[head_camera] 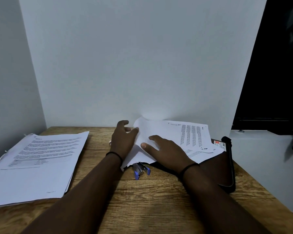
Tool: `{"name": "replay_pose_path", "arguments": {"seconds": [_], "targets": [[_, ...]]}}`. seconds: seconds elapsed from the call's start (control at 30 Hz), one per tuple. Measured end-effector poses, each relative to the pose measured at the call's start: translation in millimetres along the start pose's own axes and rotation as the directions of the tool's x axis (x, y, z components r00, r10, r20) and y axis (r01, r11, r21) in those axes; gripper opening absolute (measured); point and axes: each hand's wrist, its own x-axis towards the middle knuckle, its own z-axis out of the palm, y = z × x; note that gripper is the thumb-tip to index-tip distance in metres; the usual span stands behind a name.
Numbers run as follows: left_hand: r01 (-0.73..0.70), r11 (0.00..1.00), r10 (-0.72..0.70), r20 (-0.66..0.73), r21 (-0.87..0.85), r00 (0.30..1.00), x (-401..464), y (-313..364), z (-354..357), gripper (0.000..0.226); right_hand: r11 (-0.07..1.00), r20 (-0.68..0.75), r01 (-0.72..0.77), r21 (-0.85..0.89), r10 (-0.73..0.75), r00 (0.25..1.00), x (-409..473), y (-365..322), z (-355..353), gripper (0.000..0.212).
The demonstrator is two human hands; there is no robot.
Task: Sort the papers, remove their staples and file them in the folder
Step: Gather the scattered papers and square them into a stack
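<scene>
Wooden desk (142,196) pushed against a white wall (142,65). Left hand (123,141) at the left edge of a loose white sheet (152,130), fingers (123,122) loosely curled, thumb on the sheet edge; real grasp or only touch, cannot tell. Right hand (166,151) lies flat on the same sheet, fingers spread and released. Sheet curls up against the wall, overlapping printed papers (194,135) on a dark folder (222,168) at the desk's right edge. Blue stapler (140,169) pokes out under the sheet's near edge. Big paper stack (39,164) overhangs the desk's left edge. Bare wood between stack and hands, and across the near desk.
</scene>
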Motion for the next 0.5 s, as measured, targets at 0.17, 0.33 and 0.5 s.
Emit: {"name": "replay_pose_path", "arguments": {"seconds": [0.17, 0.33, 0.5], "targets": [[0.159, 0.906, -0.155, 0.044, -0.391, 0.987, 0.3, 5.9, -5.6, 0.034, 0.999, 0.068, 0.045, 0.008, -0.045, 0.997, -3.5, -6.6, -0.1, 0.092], [0.202, 0.798, -0.187, 0.085, -0.567, 0.979, 2.1, 7.8, -5.9, 0.035, 0.999, -0.074, 0.024, 0.025, -0.022, 0.997, 0.1, -4.7, -1.5, 0.051], [0.197, 0.781, -0.161, 0.113, -0.593, 0.980, 4.1, 6.3, -4.2, 0.045, 0.999, -0.274, 0.026, -0.032, -0.034, 0.961, 5.1, -1.1, 2.2, 0.029]]}}
